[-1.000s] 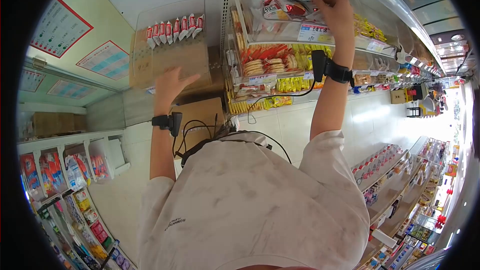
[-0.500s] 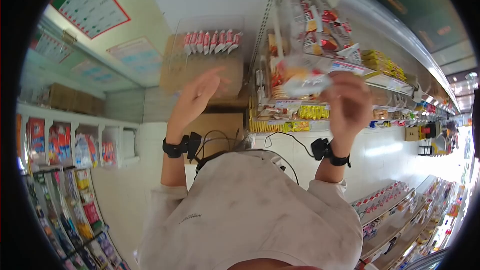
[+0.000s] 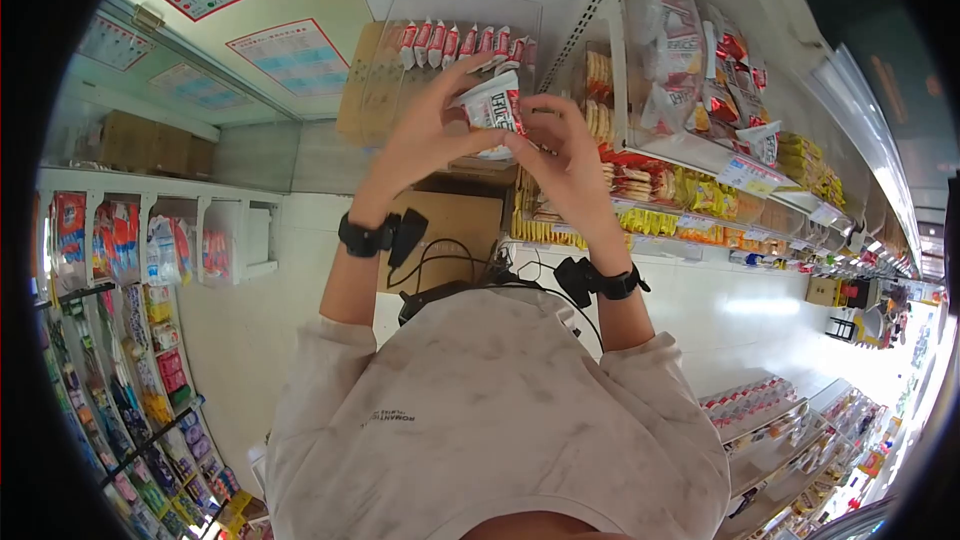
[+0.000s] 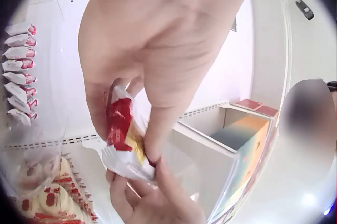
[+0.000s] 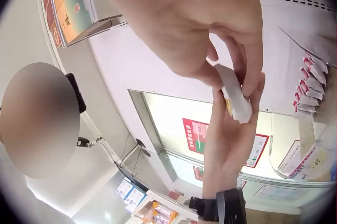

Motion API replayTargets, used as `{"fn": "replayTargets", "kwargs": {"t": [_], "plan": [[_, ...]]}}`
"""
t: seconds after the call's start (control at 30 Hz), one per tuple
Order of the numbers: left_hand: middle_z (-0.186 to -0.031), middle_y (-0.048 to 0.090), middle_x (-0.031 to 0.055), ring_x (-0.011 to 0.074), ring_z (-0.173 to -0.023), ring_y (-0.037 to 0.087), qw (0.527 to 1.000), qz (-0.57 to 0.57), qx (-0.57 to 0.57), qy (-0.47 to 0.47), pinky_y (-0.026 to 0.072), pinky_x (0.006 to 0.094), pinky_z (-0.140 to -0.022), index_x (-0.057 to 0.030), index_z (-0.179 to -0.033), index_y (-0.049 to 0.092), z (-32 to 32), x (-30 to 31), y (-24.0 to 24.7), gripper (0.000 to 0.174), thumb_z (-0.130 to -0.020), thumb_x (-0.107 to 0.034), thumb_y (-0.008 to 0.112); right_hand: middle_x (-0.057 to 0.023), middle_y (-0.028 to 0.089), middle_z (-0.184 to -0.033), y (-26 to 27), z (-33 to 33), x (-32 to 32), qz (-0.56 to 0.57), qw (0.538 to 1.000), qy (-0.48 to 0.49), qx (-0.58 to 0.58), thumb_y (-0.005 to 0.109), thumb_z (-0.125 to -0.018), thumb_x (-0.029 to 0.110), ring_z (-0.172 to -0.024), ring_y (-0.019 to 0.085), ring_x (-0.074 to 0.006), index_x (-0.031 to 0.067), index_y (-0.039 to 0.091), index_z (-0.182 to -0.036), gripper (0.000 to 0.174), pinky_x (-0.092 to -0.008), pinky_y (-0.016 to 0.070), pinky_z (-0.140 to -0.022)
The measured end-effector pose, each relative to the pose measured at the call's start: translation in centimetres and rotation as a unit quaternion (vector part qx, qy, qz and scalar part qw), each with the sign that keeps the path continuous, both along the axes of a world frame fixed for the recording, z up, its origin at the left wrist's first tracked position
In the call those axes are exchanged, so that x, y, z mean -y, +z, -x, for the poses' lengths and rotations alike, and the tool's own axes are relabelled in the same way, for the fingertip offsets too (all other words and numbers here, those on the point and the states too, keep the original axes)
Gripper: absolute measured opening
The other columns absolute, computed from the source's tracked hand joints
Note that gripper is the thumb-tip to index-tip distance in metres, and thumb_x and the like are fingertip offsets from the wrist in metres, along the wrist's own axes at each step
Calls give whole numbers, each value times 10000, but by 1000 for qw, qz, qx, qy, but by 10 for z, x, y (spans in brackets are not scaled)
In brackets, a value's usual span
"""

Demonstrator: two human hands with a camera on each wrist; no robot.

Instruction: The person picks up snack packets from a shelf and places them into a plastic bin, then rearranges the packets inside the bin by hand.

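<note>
A small white and red snack packet (image 3: 495,105) is held up in front of the person between both hands. My left hand (image 3: 425,135) pinches one end of it between thumb and fingers. At the other end my right hand (image 3: 565,165) grips with curled fingers and thumb. From the left wrist, the packet (image 4: 122,129) shows its red band and a yellow patch. The right wrist view has a pale side of the packet (image 5: 235,95). Just beyond the hands, similar packets (image 3: 455,43) stand upright in a row in a clear plastic bin (image 3: 460,5).
At the right, a clear shelf bin holds loose red and white packets (image 3: 735,90), beside yellow packets (image 3: 810,168). Lower shelves carry more snacks (image 3: 640,182). A cardboard box (image 3: 460,225) sits below the hands, near black cables (image 3: 440,265). Shelving (image 3: 150,185) lines the left.
My right hand has drawn a packet out of the right shelf bin and brought it left and in front of the person. The left hand has moved right and now holds it too.
</note>
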State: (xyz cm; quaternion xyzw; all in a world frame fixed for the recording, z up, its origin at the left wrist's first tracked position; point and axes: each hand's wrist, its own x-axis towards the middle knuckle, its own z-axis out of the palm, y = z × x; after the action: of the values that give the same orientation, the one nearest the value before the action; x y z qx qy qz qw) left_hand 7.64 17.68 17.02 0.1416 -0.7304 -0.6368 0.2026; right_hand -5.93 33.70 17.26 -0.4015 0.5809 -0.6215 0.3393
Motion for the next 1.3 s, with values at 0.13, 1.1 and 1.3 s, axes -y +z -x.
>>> {"fn": "replayTargets", "kwargs": {"t": [0.13,1.1,1.3], "plan": [[-1409,569,97,212,-1292,558,1000,-15,22,-6,454,350,-1067,-50,-1461,489,15,39,-28,584,-935,-158,719,-111,644,-1146,-6,-2,5,14,998,-60,-19,636,-963,-2,-1045,656,-167,56,484,-1413,478,-276,563,-814],[-1474,513,-7,353,-1382,437,775,556,300,16,259,735,-1107,-171,-1473,503,123,102,-156,555,-926,-239,571,-94,602,-1144,-88,93,156,-249,672,-144,-682,765,-804,268,-1166,516,-313,198,740,-1168,371,-489,390,-954],[-1513,481,51,424,-1388,417,766,586,264,26,275,708,-1115,-136,-1464,506,129,103,-164,567,-919,-274,578,-121,641,-1214,-101,93,143,-151,690,-119,-698,728,-806,194,-1304,481,-341,123,755,-1102,306,-588,256,-1157]]}}
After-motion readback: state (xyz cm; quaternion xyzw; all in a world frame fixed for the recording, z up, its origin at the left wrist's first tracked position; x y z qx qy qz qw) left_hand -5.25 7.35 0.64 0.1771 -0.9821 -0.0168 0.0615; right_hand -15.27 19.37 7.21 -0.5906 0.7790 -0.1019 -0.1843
